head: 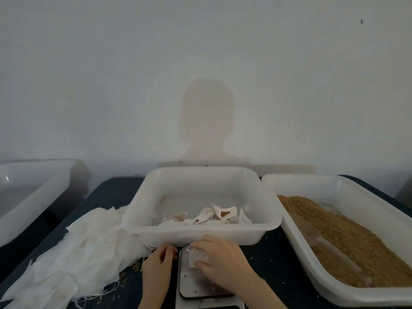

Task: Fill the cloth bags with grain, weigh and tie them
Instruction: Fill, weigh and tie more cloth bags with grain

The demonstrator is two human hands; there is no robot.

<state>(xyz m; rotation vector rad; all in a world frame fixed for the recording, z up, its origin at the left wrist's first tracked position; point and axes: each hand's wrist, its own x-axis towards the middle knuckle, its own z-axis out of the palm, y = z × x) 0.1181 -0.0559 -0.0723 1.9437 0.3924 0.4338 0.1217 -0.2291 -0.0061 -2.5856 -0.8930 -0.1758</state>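
Cloth bag (197,258), small and white, sits on the steel platform of the weighing scale (196,279) at the near edge of the dark table (274,259), with the right hand (219,256) curled over it, thumb and fingers gripping its side and gathered mouth, probably so the grain inside does not spill while the weight is read or the neck is closed. The left hand (159,258) rests just beside the scale's left edge, fingers loosely curled; whether it pinches a drawstring I cannot tell. Placement looks chosen for short reaches: the tub of grain (347,246) lies to the right, near the filling hand; the pile of empty cloth bags (84,241) lies to the left, within the other hand's reach; and the middle tub (200,233), touching the scale's far side, holds a few filled bags (214,216), one open with grain showing, so finished work can be dropped straight ahead. Another white tub (33,190) stands well apart at far left. The scale's display is out of view, so the reading cannot be judged.
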